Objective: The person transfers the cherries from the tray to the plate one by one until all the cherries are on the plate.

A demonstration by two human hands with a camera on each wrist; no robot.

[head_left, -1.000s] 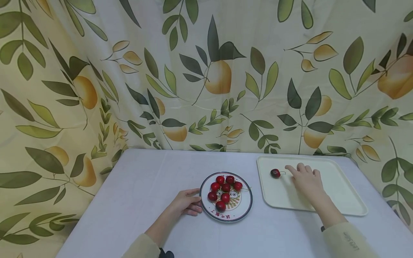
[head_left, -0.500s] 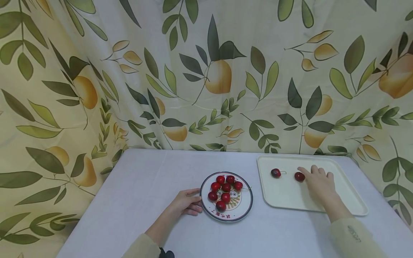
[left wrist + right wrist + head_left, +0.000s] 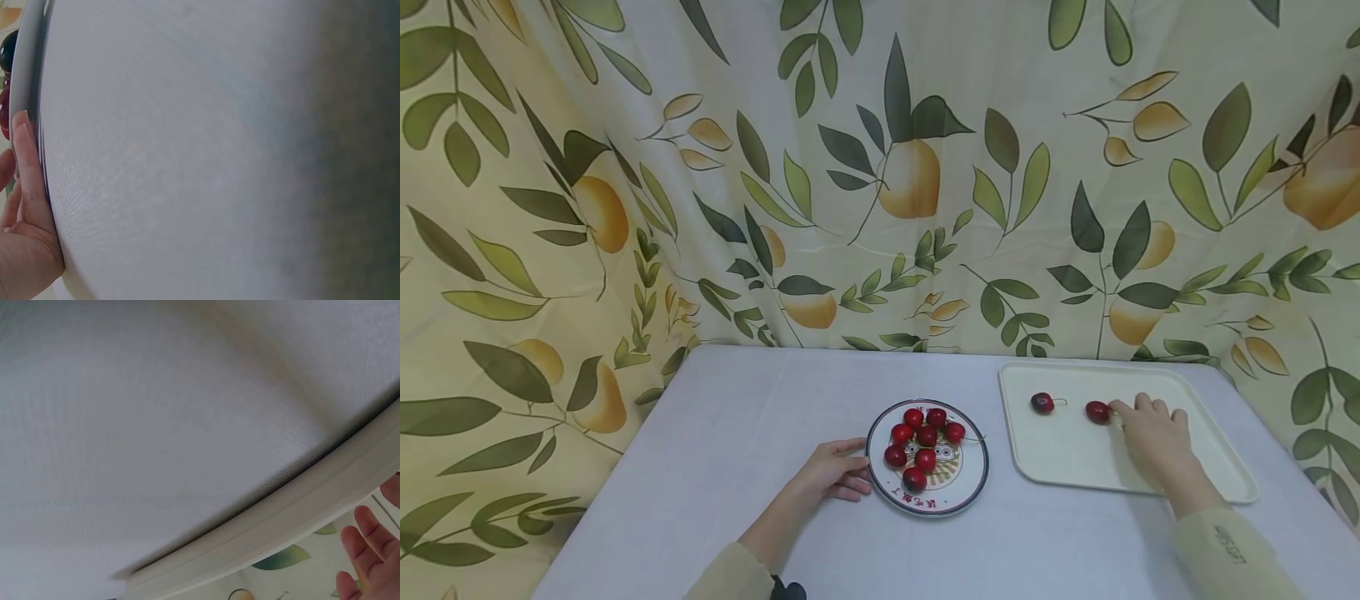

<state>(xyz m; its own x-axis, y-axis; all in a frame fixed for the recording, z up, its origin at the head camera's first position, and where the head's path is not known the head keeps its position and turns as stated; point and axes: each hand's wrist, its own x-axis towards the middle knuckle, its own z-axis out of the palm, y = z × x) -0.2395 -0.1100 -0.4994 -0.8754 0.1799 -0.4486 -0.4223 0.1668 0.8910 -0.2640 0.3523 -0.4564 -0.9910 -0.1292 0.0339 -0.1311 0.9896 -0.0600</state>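
My left hand (image 3: pixel 835 471) holds the near-left rim of a round white plate (image 3: pixel 973 483) with a dark-edged rim and red lettering. The left wrist view shows the fingers (image 3: pixel 31 162) lying along the rim's outer side. Several red cherries (image 3: pixel 925 437) rest on the plate. My right hand (image 3: pixel 1156 433) is over the cream tray (image 3: pixel 1052 462), fingers loosely bent. Its thumb side is right beside, perhaps touching, a dark red cherry (image 3: pixel 1098 412). Another cherry (image 3: pixel 1042 403) with a stem lies farther left on the tray. In the right wrist view the right fingers (image 3: pixel 362 550) appear spread apart.
A white cloth covers the table (image 3: pixel 737 400). The tray stands at the right, near the back edge, a short distance from the plate. Behind the table hangs a curtain (image 3: pixel 700 208) printed with fruit and leaves.
My right hand has moved right across the tray, and the dark red cherry that was hidden by it now shows to its left. The left hand and the plate have stayed put.
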